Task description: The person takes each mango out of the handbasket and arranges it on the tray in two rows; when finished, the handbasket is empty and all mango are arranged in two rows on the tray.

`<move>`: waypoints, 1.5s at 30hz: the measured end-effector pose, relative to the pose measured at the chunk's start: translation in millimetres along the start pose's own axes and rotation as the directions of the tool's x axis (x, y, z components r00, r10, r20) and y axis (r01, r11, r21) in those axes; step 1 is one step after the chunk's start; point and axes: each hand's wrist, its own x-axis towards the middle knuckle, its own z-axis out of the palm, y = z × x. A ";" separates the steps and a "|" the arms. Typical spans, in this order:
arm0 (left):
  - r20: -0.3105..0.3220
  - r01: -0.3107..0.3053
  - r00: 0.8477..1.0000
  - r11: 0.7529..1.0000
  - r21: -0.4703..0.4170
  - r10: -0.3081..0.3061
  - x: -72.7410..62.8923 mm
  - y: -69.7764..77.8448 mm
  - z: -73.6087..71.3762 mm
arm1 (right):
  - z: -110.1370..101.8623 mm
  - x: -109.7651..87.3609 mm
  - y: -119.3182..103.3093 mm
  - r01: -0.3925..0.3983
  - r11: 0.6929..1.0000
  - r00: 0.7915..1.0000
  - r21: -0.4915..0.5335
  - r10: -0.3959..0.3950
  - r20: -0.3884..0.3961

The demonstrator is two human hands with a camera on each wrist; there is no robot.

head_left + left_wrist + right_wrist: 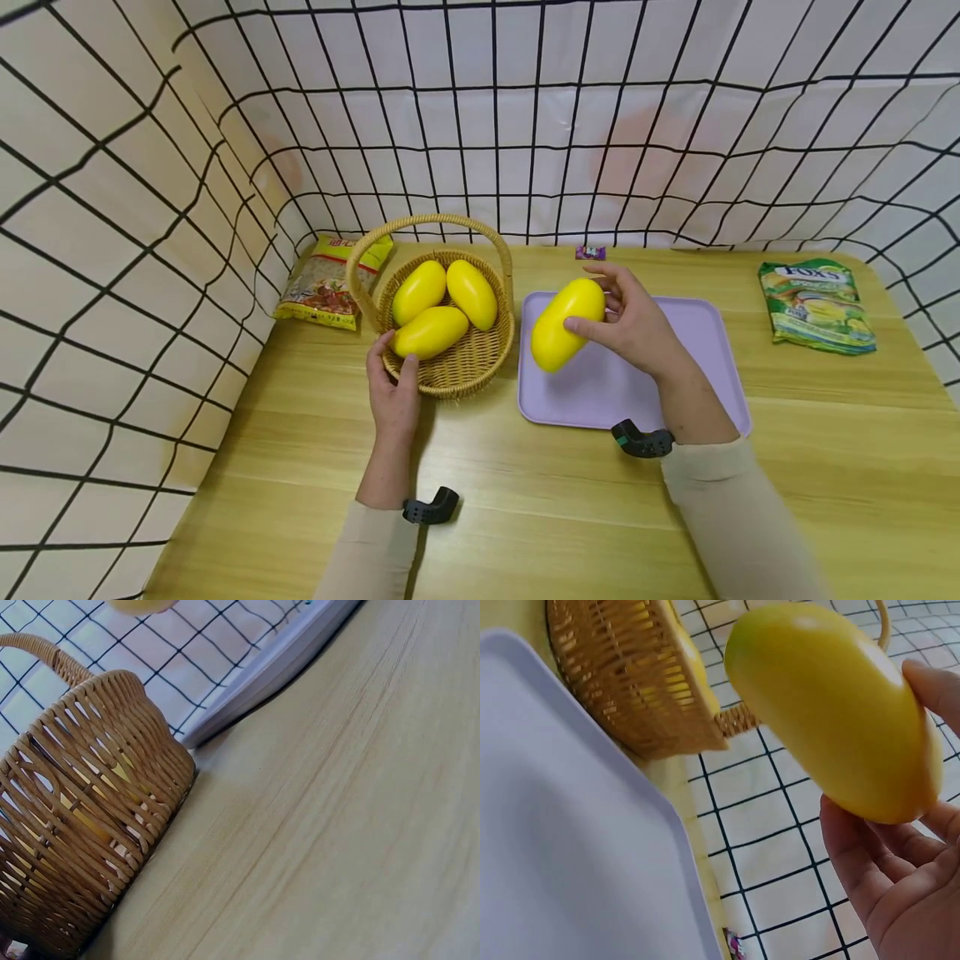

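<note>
My right hand holds a yellow mango above the lilac tray, thumb on the near side and fingers behind it. Seen from the right wrist, this mango has a greenish tip and is clear of the tray. On the left stands a wicker basket with an arched handle and three more mangoes, one of them the nearest mango. My left hand grips the basket's near left rim, next to that mango. The left wrist view shows the basket's woven side, with the hand almost out of frame.
A bag of dried food lies behind the basket at the left. A green FOX'S candy bag is at the far right. One small purple wrapped sweet lies by the back edge. White gridded sheeting encloses the wooden table.
</note>
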 end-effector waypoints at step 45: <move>0.002 0.040 0.999 0.999 0.016 -0.040 0.2 0.2 0.5 | 20.2 88.8 44.9 -0.283 0.902 0.939 -0.326 0.330 0.098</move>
